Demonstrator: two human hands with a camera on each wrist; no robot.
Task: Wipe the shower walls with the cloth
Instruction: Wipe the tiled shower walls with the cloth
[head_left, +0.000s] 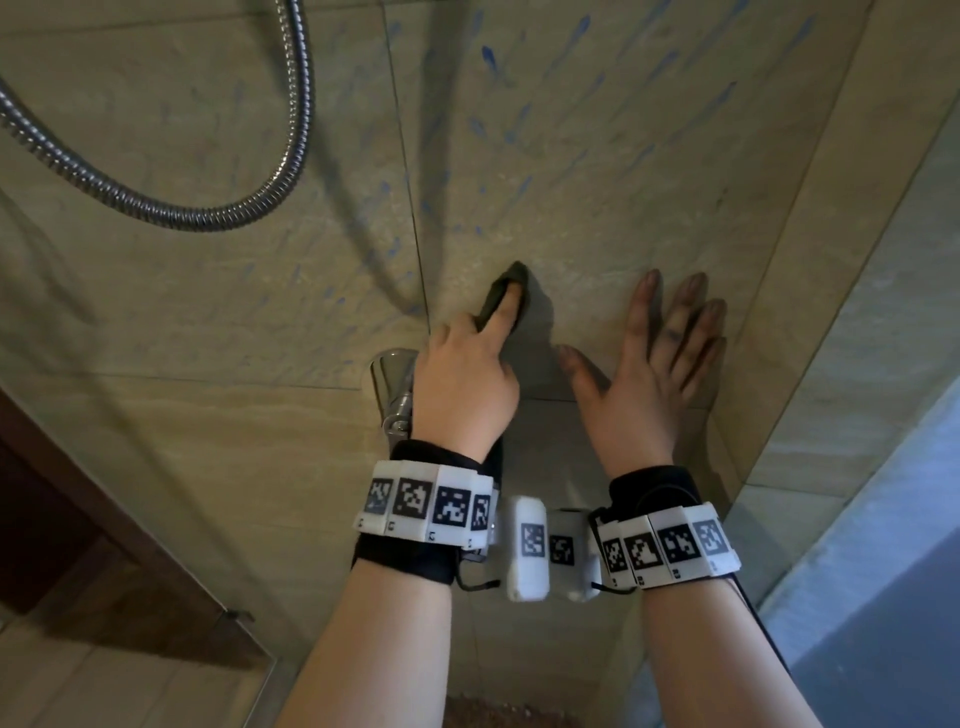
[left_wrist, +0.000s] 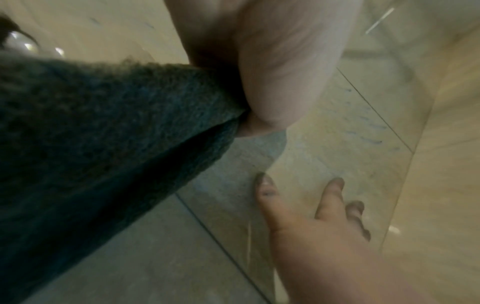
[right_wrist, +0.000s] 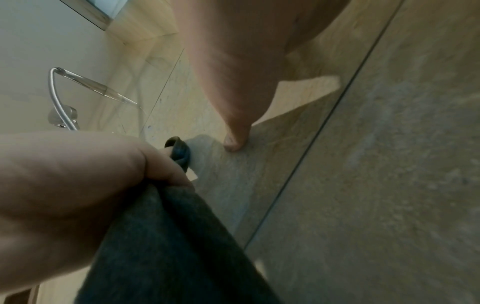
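Note:
A dark grey-green cloth (head_left: 497, 296) is bunched in my left hand (head_left: 467, 374), which grips it. The index finger stretches out along the cloth and presses its tip against the beige tiled shower wall (head_left: 597, 171), just right of a vertical grout line. The rest of the cloth (left_wrist: 103, 144) hangs down under the palm. My right hand (head_left: 660, 353) lies flat on the wall beside it with fingers spread and holds nothing. Its fingertips (head_left: 693, 288) look smudged dark. Blue streaks (head_left: 488, 54) mark the tiles above both hands. In the right wrist view the cloth (right_wrist: 168, 246) trails below the left fist.
A chrome shower hose (head_left: 218, 213) loops across the wall at upper left, and a chrome fitting (head_left: 392, 382) sticks out just left of my left wrist. The shower handset (right_wrist: 91, 86) hangs further off. A side wall meets this one at the right (head_left: 841, 322). A dark wooden frame (head_left: 78, 545) sits lower left.

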